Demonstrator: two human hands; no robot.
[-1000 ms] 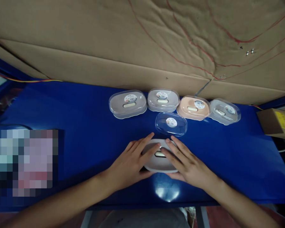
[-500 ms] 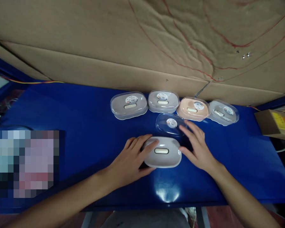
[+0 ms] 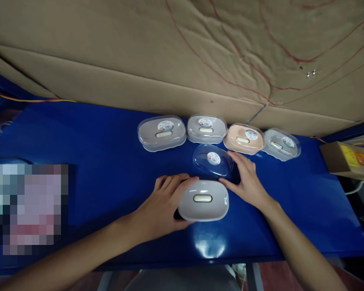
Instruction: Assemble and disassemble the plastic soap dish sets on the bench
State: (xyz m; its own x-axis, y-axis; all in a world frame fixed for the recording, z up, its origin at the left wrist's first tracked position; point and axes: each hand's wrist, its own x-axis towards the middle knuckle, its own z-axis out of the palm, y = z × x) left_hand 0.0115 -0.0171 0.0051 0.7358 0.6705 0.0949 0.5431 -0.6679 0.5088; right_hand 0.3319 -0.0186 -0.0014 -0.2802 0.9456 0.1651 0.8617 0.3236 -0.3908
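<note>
My left hand grips the left end of a glossy grey oval box with a pale pill-shaped piece in the middle of its top. Thumb and fingers lie along the near and far sides of that box. Just beyond it is a clear oval plastic lid with a round white sticker. My right hand holds the lid's right end, thumb at the near edge and index finger at the far edge. The lid seems low over the table; whether it touches is hard to tell.
Behind stand two grey lidded boxes, a peach one and another grey one. A cardboard carton sits at the right on the blue table. A brown cardboard wall rises behind. A blurred patch covers the left.
My right hand has closed on the clear lid's right end. My left hand has shifted its fingers on the grey box, which is slightly nearer to me. The view has moved a little.
</note>
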